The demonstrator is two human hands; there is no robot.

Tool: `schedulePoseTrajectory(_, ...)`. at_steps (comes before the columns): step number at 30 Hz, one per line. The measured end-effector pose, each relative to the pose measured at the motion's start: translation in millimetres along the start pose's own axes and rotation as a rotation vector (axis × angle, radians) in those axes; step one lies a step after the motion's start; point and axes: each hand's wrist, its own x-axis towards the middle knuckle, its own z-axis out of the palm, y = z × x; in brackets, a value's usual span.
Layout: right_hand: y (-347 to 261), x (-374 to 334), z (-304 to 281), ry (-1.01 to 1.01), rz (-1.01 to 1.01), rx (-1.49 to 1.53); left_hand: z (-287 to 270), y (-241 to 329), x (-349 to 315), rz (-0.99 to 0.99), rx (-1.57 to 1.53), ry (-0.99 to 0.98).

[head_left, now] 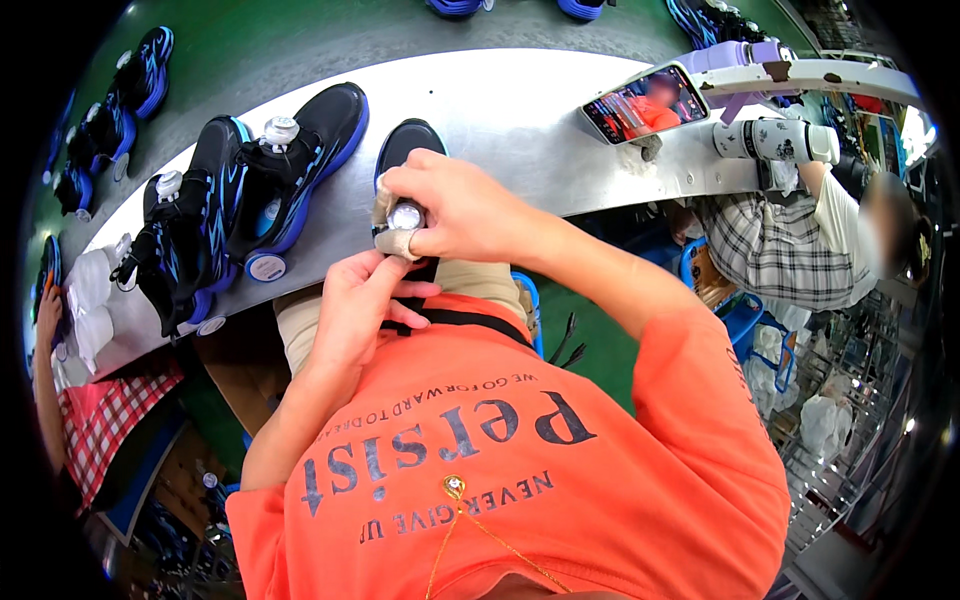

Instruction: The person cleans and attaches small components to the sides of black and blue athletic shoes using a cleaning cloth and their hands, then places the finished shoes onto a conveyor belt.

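Head view: the black shoe [408, 145] is mostly hidden behind the hands. The right hand [455, 205] closes around its round dial [406, 215]; the left hand [358, 305] pinches the strap just below. Left of them, two black-and-blue shoes [250, 190] lie on the tabletop [530, 120]; a phone [645, 103] sits to the right.

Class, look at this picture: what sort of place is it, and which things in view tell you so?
Probably a shoe factory assembly line. Matching black-and-blue shoes line a long metal bench, both hands work a dial on another shoe, and a co-worker sits alongside.
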Motion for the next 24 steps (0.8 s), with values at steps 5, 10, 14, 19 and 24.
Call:
schedulePoseTrajectory(5,15.8,4.9,0.8,-0.067,0.008,0.249,1.8,3.9,-3.5,-0.03,-0.002,-0.003)
schedulePoseTrajectory(10,10.0,-4.9,-16.7,-0.231,0.147,0.716,-0.1,2.7,0.6,-0.012,-0.049,-0.032)
schedulePoseTrajectory(14,-0.6,-11.6,-12.5,-0.107,0.169,0.219,0.5,8.8,-6.0,-0.048,-0.04,-0.011)
schedulePoseTrajectory(19,-7.2,-9.0,-28.7,-0.138,0.267,0.337,2.0,9.3,-5.8,-0.057,-0.025,0.005)
schedulePoseTrajectory(24,14.6,-10.4,0.6,-0.023,0.125,0.486,-0.4,8.3,-4.4,-0.043,-0.043,-0.011)
